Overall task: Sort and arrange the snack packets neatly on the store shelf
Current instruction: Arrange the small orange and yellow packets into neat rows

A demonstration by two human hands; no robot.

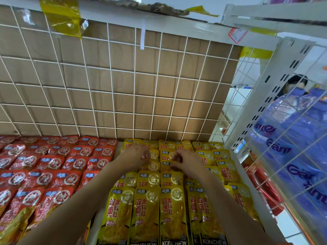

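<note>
1. Now, my left hand: fingers curled over the yellow packets lying beneath; whether it pinches one, I cannot tell.
2. Right hand: curled likewise, grip unclear.
3. Red packets: rows left of my left hand.

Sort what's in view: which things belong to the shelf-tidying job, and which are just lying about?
Job: yellow packets, red packets, left hand, right hand, shelf.
Lying about: water bottles, cardboard, yellow tape, price tag.
</note>
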